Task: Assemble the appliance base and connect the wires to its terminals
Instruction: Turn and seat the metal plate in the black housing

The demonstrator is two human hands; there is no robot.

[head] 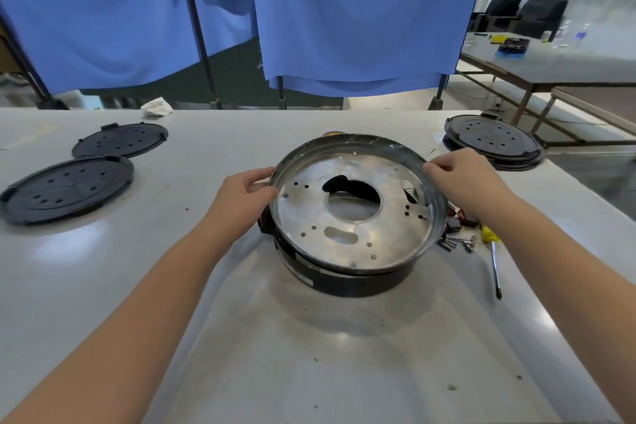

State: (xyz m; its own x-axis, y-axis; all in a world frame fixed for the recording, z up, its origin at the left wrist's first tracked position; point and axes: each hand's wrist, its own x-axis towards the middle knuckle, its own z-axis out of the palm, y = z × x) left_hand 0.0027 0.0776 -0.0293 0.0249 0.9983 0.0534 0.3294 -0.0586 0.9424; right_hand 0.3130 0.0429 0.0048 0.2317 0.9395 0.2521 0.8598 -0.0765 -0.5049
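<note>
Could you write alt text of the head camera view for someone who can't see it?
Two bare hands, left hand and right hand, grip opposite rims of a round perforated silver metal plate tilted over a black round appliance base on a white table.

**Bare arms at the bench**

The person is working with both forearms uncovered, no sleeve reaching into view. The left hand (pixel 248 190) and the right hand (pixel 459 173) are wearing no gloves, and no rings, watch or bands are showing at fingers or wrists.
</note>
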